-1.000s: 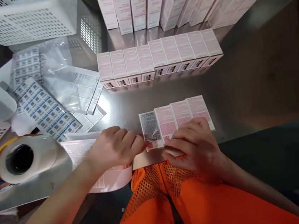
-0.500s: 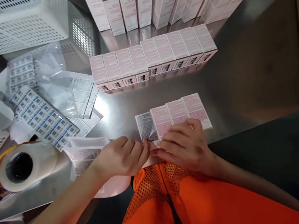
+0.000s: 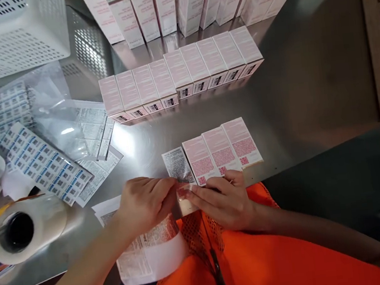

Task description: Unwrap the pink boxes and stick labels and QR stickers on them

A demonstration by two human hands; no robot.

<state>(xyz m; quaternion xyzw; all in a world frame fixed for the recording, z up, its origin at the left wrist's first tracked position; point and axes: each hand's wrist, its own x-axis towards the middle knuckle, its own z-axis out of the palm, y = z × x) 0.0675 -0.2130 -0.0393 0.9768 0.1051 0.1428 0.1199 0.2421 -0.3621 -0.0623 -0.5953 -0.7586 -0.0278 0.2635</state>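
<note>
Head view: left hand (image 3: 144,202) and right hand (image 3: 222,199) fingers pinch a printed label (image 3: 178,166) (rectangular, papery) on pink cartons (image 3: 221,148).

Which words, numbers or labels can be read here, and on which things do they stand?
None can be read.
Pink boxes: red print and codes, too small.
White label at both hands' fingertips: black print, blurred.
Label sheets: barcodes only, illegible.
Far box row: barcodes, unreadable.
</note>
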